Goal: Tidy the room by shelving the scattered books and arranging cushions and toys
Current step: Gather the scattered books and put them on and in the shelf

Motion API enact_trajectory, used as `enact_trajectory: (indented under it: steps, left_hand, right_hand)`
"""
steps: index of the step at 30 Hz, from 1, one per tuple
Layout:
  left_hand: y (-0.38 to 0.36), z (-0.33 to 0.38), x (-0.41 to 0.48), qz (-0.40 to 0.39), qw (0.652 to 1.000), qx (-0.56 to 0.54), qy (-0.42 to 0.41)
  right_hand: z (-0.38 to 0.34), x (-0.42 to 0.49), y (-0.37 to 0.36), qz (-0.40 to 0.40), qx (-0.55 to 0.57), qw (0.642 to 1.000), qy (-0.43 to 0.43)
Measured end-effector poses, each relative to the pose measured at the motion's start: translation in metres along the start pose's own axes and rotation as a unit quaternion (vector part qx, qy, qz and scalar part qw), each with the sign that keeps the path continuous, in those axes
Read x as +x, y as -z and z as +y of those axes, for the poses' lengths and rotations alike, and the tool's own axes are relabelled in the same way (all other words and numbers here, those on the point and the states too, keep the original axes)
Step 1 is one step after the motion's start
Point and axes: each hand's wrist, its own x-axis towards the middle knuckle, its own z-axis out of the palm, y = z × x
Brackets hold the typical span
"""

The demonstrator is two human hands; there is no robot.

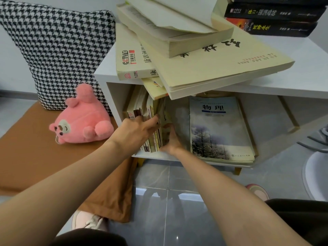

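A row of upright books (149, 110) stands at the left end of the white shelf unit's (301, 86) lower compartment. My left hand (138, 128) reaches in with straight fingers that press on the books' spines. My right hand (173, 141) lies flat against the right side of the row. Next to it a physics textbook (218, 128) with a snowy tree cover lies flat in the compartment. A loose pile of cream books (195, 55) sits askew on the shelf top and overhangs the front edge. A pink plush bear (81, 119) lies on its back beside a houndstooth cushion (58, 50).
Dark books (273, 16) are stacked at the shelf top's back right. The plush and cushion rest on an orange-brown seat pad (28, 157) left of the shelf. Grey tiled floor (168, 183) lies below, with my shoes (88, 221) and a white round object (316, 174) at the right edge.
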Motion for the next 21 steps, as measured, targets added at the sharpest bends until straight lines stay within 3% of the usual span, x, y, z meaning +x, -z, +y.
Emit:
enact_trajectory:
  steps: [6,15,21]
  left_hand:
    - [0.006,0.007,-0.003,-0.007,1.000,0.003,0.025]
    - [0.042,0.003,-0.025,0.001,0.993,-0.096,0.061]
    - [0.075,-0.007,-0.051,0.018,0.967,-0.222,0.125]
  right_hand:
    - [0.004,-0.008,0.010,-0.027,-0.016,0.999,0.008]
    - [-0.015,-0.058,0.062,-0.033,-0.058,0.996,0.055]
    - [-0.046,-0.107,0.108,-0.043,-0.132,0.984,0.116]
